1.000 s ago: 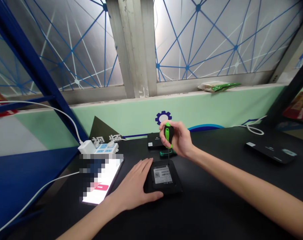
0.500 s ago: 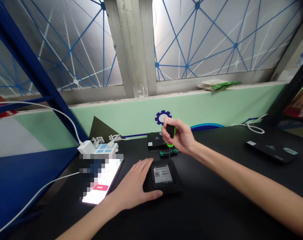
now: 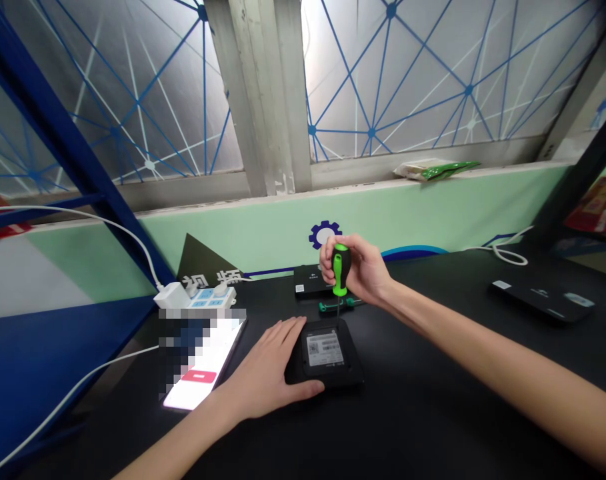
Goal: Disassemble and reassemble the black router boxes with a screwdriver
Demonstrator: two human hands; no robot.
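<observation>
A flat black box (image 3: 353, 353) with a white printed label (image 3: 325, 349) lies on the dark table. My left hand (image 3: 270, 370) rests along its left side, fingers stretched out and thumb across the near edge. In my right hand (image 3: 360, 270) is a screwdriver (image 3: 339, 273) with a green and black handle, held upright. Its thin shaft runs down to the far edge of the box, near the corner; the tip is too small to make out. Just behind the box lies a second, green-handled screwdriver (image 3: 333, 306).
Behind stands another black box (image 3: 307, 282), and a similar one (image 3: 540, 300) lies far right. To the left are a lit phone or tablet (image 3: 205, 373) and a power strip (image 3: 215, 296) with a white charger (image 3: 173, 295) and cables. A green packet (image 3: 437, 169) sits on the sill.
The screwdriver handle has turned in my right hand, so more of its green side shows, and the fingers have shifted around it. My left hand and the box stay in place.
</observation>
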